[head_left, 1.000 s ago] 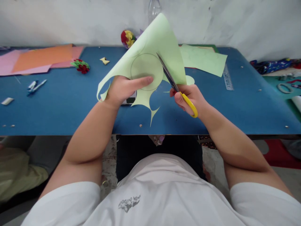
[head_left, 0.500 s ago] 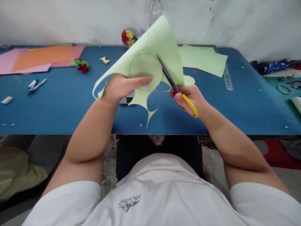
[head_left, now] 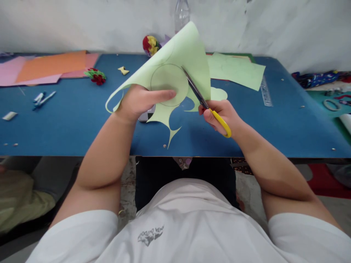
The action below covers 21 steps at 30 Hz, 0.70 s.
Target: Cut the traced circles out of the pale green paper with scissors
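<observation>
My left hand (head_left: 142,100) grips a light green sheet of paper (head_left: 189,47), its thumb lying across a circle drawn in pencil. The sheet is raised over the table, curled at the left, with a jagged cut strip hanging below the hand. In my right hand (head_left: 219,113) are scissors (head_left: 197,91) with yellow handles and dark blades. Their blades lie along the right side of the drawn circle, the tip near its upper right. A dark phone-like object (head_left: 146,115) is partly hidden under the paper.
On the blue table (head_left: 95,120) lie orange paper (head_left: 52,65), a red-green paper flower (head_left: 95,75), pens (head_left: 44,99), an eraser (head_left: 10,115), green paper (head_left: 238,69) and a clear ruler (head_left: 265,93). A multicoloured ball (head_left: 150,45) and a bottle (head_left: 182,16) stand by the wall.
The green sheet has shifted slightly to the left and its top has dipped a little. My left hand moved with it; the scissors stay along the circle's right side.
</observation>
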### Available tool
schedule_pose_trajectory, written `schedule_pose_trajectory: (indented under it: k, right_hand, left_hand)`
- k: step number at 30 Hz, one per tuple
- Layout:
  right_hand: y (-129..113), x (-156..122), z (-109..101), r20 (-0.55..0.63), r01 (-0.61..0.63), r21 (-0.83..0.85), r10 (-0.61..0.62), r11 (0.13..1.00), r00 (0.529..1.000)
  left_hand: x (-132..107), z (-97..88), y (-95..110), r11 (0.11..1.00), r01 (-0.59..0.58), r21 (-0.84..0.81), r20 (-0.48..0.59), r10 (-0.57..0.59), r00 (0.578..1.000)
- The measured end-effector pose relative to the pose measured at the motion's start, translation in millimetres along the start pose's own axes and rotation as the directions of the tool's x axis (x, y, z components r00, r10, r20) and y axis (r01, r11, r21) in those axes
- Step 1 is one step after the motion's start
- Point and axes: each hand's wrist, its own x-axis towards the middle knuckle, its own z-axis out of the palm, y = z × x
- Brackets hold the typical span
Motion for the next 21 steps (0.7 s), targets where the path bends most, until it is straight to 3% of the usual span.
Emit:
schedule_pose_trajectory:
  k: [8,21]
  right_hand:
    - [0.2,0.5,-0.6,-0.001,0.005,-0.02,-0.005,1.0,1.0]
    - [-3.4,-0.5,-1.0,0.029,-0.016,-0.016,0.017,1.0,0.999]
  left_hand:
    - [0.7,-0.4,0.8,0.998,0.051,-0.046,0.011,-0.05,0.999]
    - [-1.4,-1.8,5.3,0.999,0.027,-0.034,0.006,-0.027,1.0]
